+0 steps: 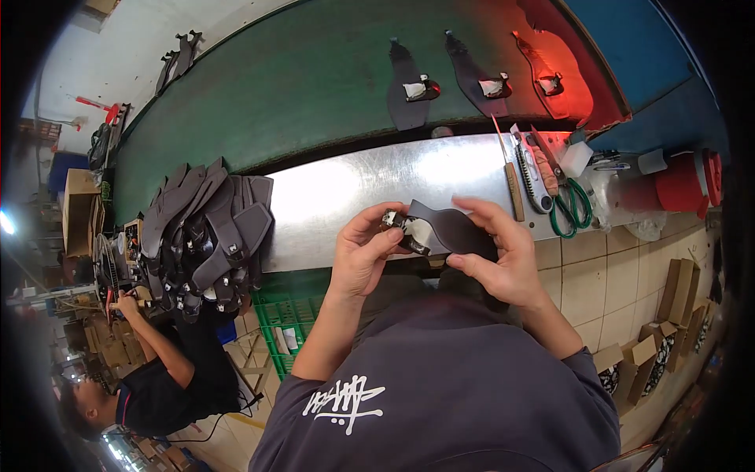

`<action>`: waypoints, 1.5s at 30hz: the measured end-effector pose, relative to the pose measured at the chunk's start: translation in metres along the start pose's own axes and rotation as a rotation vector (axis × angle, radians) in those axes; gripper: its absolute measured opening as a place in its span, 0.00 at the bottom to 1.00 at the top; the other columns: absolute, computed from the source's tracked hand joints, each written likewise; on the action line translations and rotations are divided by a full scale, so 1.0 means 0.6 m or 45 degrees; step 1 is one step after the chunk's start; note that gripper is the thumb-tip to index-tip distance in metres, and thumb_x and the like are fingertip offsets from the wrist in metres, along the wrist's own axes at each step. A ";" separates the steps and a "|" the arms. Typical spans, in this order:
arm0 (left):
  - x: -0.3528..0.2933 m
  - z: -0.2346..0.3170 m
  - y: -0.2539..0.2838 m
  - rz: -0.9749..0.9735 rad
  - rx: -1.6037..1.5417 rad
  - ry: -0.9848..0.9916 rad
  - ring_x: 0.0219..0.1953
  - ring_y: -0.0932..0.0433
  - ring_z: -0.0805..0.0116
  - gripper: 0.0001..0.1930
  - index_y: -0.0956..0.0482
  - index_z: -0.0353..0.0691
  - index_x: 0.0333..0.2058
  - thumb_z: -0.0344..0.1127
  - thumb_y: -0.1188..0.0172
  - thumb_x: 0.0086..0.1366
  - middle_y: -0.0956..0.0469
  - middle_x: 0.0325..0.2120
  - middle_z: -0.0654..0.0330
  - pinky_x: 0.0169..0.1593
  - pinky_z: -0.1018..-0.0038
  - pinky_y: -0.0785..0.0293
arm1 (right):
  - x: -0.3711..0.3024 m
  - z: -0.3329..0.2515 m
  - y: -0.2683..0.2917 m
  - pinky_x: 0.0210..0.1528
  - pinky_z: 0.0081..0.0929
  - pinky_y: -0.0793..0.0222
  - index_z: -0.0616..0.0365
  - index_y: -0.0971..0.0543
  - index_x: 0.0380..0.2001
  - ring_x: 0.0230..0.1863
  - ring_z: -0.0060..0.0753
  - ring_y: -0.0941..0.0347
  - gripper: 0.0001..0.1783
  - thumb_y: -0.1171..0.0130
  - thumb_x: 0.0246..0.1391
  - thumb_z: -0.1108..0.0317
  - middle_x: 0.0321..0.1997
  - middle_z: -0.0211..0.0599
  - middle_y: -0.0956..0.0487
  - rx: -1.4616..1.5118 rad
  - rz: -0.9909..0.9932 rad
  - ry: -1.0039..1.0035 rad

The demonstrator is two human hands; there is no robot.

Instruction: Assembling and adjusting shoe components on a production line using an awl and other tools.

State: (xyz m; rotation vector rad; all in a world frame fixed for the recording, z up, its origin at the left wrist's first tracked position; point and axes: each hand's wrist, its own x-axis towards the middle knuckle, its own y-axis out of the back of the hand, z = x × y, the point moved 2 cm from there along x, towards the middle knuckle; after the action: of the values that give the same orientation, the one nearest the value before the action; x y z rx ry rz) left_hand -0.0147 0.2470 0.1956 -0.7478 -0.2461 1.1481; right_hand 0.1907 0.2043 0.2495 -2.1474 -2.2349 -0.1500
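Both my hands hold a dark grey, flat, curved strap-like piece (pixel 456 228) above the near edge of a metal plate. At its left end is a black fitting with a white patch (pixel 419 234); its exact kind I cannot make out. My left hand (pixel 360 252) pinches this fitting between thumb and fingers. On the right, my right hand (pixel 505 259) is closed around the wide end of the strap, thumb on the near side and fingers on the far side. Part of that end is hidden by the hand.
A pile of similar grey pieces (pixel 206 228) hangs over the plate's left end. Three more (pixel 407 86) lie on the green table (pixel 307 71), one under red light. An awl (pixel 513 189), a utility knife (pixel 535 177) and green-handled scissors (pixel 570 208) lie right. A co-worker (pixel 169 385) sits left.
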 end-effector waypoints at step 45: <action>-0.005 0.004 -0.015 -0.104 0.492 -0.257 0.50 0.24 0.59 0.20 0.20 0.30 0.45 0.13 0.40 0.52 0.26 0.50 0.43 0.48 0.73 0.22 | -0.006 -0.006 0.006 0.33 0.28 0.30 0.60 0.21 0.48 0.31 0.37 0.26 0.25 0.34 0.41 0.75 0.33 0.40 0.22 -0.538 -0.105 0.301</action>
State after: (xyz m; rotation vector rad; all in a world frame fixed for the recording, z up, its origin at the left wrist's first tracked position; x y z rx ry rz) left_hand -0.0109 0.2437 0.2039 -0.2795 -0.2128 1.1502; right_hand 0.1942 0.2005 0.2530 -2.0687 -2.3092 -0.9030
